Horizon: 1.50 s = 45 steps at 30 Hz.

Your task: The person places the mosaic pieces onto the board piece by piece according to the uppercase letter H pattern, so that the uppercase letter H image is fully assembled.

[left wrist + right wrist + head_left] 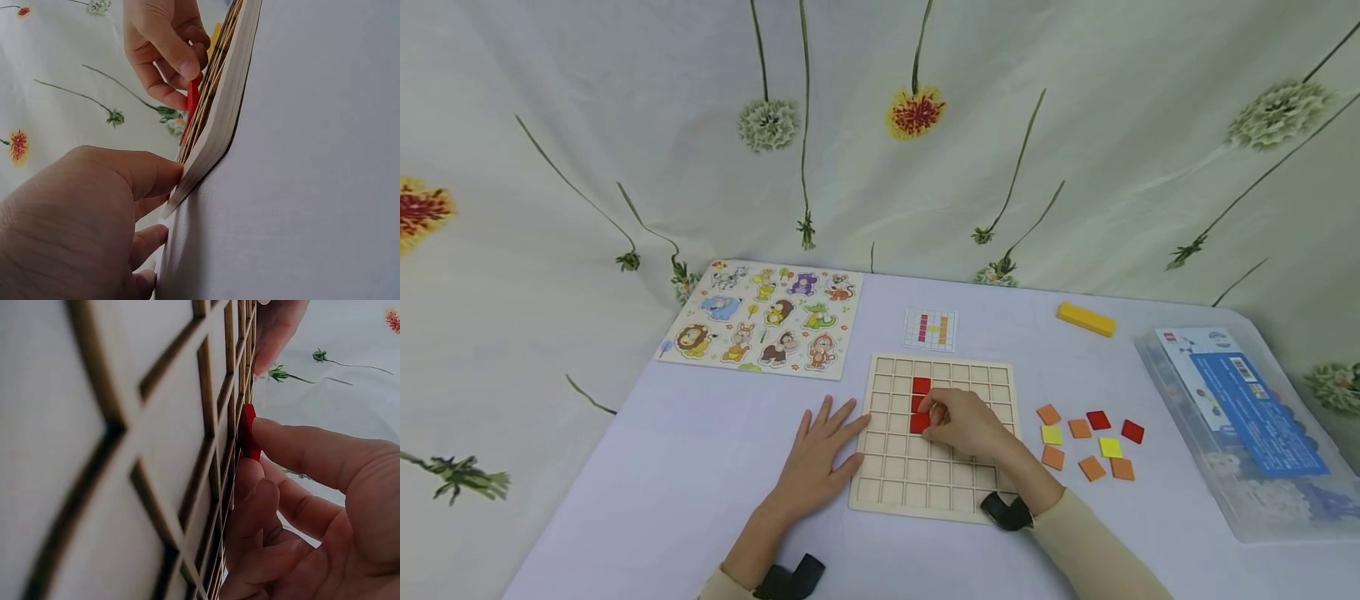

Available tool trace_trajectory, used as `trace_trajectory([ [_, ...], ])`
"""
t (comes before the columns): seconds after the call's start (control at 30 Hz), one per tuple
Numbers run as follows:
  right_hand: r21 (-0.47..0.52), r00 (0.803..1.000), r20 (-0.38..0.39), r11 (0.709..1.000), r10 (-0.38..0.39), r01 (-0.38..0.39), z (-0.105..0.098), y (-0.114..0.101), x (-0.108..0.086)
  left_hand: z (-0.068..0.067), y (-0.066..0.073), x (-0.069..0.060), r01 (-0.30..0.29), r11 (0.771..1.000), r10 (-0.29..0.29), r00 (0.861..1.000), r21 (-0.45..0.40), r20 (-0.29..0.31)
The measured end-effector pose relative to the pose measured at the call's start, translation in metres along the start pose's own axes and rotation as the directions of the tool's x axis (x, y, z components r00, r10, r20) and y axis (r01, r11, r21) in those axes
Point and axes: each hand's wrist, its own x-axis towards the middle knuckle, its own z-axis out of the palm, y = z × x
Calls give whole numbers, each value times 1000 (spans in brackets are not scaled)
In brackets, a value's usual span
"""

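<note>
A wooden grid board (895, 470) lies flat on the table, with two red square tiles, the upper one (921, 385) at the top of a column. My right hand (967, 423) is over the board and pinches another red tile (919, 423) between thumb and fingers, just below those two. In the right wrist view that red tile (250, 432) stands at a slant against the grid, its edge at the thumb tip. My left hand (817, 468) rests on the table with fingers spread, its thumb and forefinger touching the board's left edge.
Loose orange, yellow and red tiles (1092, 468) lie right of the board. Behind it is a small pattern card (930, 330). An animal picture board (760, 321) lies back left, a yellow block (1086, 319) back right, and a clear plastic box (1255, 417) far right.
</note>
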Motion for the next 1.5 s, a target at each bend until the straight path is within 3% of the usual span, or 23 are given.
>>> trace_trajectory([
  [0.23,11,1000,-3,1000,20,-20,-3,0,-4,0,0,-1,-4,1000,4,1000,-5,-4],
  [0.37,36,999,-34,999,-18,19,-13,2,-13,1,0,0,-3,1000,3,1000,3,-6],
  [0.6,45,980,-174,993,-95,104,-45,16,-48,2,-1,0,-6,1000,6,1000,3,-9],
  [0.7,20,958,-273,995,-90,99,-63,26,-69,2,-1,0,-6,1000,6,1000,7,-5],
  [0.8,-10,922,-379,997,-76,78,-80,39,-89,2,-1,1,-8,1000,8,1000,6,-6],
  [0.93,-25,850,-523,998,-62,57,-96,76,-110,2,-1,1,-9,1000,9,1000,-1,-8],
  [1.07,-19,778,-628,1000,4,-21,-103,131,-125,2,-2,0,-6,1000,6,1000,-9,-3],
  [1.2,46,739,-663,992,121,-122,-106,157,-135,3,-2,-1,-2,1000,2,1000,-4,-1],
  [1.37,164,728,-620,956,292,-244,-105,145,-141,3,-3,-1,-5,1000,5,1000,-2,-1],
  [1.5,202,704,-580,909,410,-364,-102,139,-140,2,-2,0,-6,1000,6,1000,-4,-5],
])
